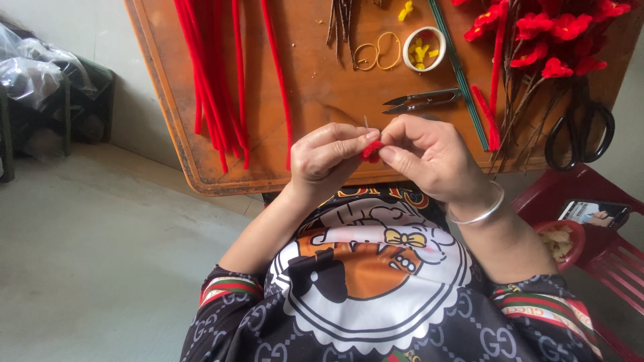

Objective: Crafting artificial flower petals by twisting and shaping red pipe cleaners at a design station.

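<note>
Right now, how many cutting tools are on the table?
2. Small metal thread snips lie just beyond the hands, beside the green stick. Large black scissors sit at the right edge under the red flowers, which may hide more.

Red petal (371,151), red stems (216,80), orange table (315,87)

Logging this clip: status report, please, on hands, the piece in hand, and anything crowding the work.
Left hand and right hand both pinch small red piece, thin wire poking up. Thread snips lie just beyond; red stems left. Nothing in the way.
</note>
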